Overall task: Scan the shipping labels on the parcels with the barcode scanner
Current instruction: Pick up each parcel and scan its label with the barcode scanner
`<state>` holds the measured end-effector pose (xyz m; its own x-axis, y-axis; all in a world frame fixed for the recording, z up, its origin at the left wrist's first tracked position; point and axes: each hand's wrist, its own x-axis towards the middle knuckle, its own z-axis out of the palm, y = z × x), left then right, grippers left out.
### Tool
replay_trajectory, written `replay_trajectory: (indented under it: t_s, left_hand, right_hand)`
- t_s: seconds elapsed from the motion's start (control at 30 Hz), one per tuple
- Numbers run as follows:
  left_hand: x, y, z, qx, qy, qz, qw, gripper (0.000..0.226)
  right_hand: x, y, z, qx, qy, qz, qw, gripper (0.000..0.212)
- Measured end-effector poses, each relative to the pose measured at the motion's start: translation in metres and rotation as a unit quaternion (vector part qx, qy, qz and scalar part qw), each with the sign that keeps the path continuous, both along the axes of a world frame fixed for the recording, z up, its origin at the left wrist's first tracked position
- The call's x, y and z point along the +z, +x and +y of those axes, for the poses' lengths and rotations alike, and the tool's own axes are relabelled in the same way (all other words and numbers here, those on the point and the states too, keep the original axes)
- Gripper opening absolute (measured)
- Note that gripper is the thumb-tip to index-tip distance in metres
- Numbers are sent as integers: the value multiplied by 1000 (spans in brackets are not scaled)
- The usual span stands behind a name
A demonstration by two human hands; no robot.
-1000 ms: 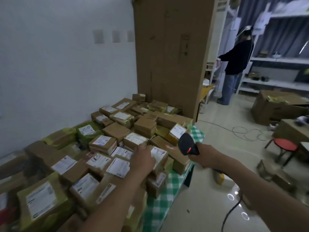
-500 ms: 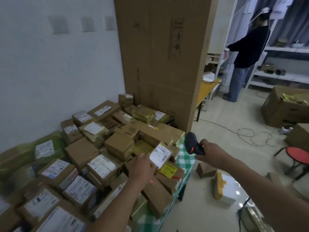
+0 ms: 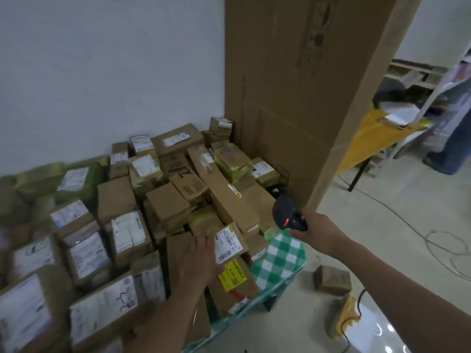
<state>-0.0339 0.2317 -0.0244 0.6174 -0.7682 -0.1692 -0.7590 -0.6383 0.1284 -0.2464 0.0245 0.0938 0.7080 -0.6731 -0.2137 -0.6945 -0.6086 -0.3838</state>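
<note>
At the near corner of the tabletop, your left hand grips a labelled parcel by its edge, seemingly tilting the label upward, while just beyond, your right hand wraps its fingers round the barcode scanner, poised beside the pile for a reading.
</note>
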Motion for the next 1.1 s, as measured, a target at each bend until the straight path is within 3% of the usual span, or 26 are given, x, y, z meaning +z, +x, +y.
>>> replay_trajectory:
  t_s: [0.1, 0.27, 0.33, 0.53, 0.73, 0.83, 0.97, 1.1]
  left_hand:
    - [-10, 0, -6, 10, 19, 19, 1000, 114]
    - [5, 23, -22, 14, 26, 168, 985, 122]
    - [14, 33, -22, -12, 55, 190, 980, 123]
    - [14, 39, -22, -33, 84, 250, 964, 108]
    - [10, 35, -14, 24, 80, 255, 963, 119]
    - [27, 38, -30, 73, 11, 256, 964, 106]
    - [43, 43, -80, 141, -92, 157, 973, 70]
    - [47, 42, -146, 132, -120, 89, 980, 56]
  right_hand:
    - [-18, 18, -23, 18, 43, -26, 999, 33]
    - [-41, 54, -52, -21, 117, -102, 988, 32]
    - [-47, 68, -59, -36, 125, -132, 983, 28]
    - [-53, 106, -84, -73, 141, -175, 972, 24]
    - [-63, 127, -93, -78, 136, -198, 968, 30]
    - [-68, 130, -105, -62, 136, -173, 974, 33]
    - [-73, 124, -138, -36, 131, -155, 978, 27]
    - [-72, 120, -188, -11, 105, -122, 987, 25]
